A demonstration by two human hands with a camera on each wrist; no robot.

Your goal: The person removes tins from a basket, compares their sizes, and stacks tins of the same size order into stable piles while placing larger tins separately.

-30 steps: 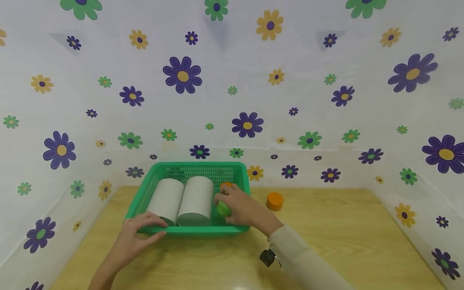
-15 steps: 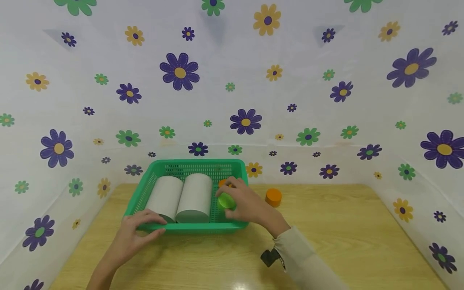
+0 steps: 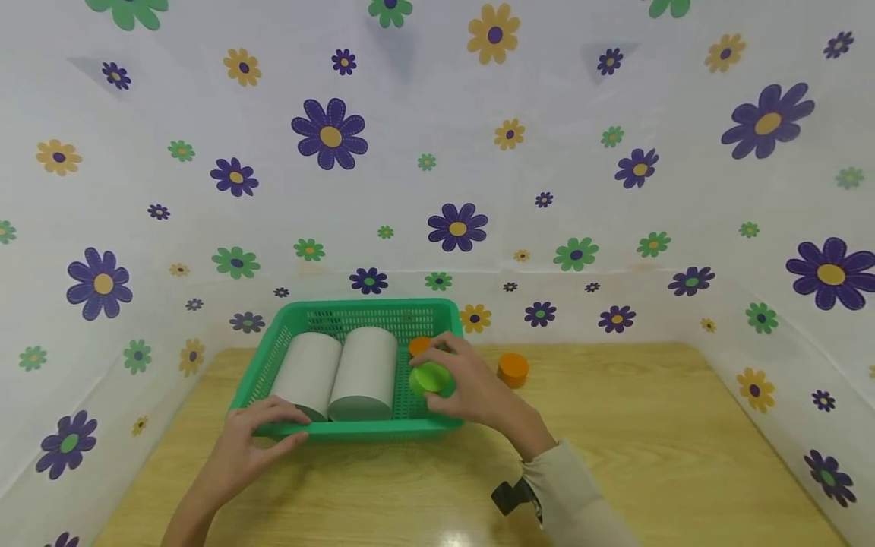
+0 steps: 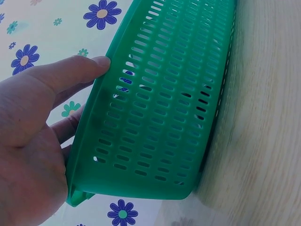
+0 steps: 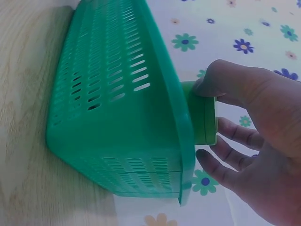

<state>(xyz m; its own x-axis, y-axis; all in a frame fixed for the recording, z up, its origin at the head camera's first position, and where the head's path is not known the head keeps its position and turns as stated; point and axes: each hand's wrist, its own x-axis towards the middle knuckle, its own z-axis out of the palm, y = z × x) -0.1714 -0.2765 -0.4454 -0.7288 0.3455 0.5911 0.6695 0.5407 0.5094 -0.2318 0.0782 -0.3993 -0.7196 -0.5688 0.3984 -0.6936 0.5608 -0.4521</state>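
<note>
My left hand (image 3: 246, 448) grips the front-left rim of a green plastic basket (image 3: 355, 431), thumb outside and fingers over the edge, as the left wrist view (image 4: 150, 94) bears out. With thumb and fingers, my right hand (image 3: 475, 384) pinches a small light green round box (image 3: 429, 378) in the basket's right part. In the right wrist view, the green box (image 5: 201, 113) shows above the rim, with a seam near one end. Two white cylinders (image 3: 306, 372) lie side by side in the basket. An orange round piece (image 3: 420, 346) sits behind the green box, partly hidden by my right hand.
A second orange round piece (image 3: 513, 370) stands on the wooden table (image 3: 649, 441), right of the basket. White flower-patterned sheeting (image 3: 574, 182) encloses the back and sides. A black strap piece (image 3: 509, 497) hangs by my right cuff.
My right hand has raised the green round box from lower in the basket and it now shows more fully. My left hand stays on the rim. The head view has shifted slightly.
</note>
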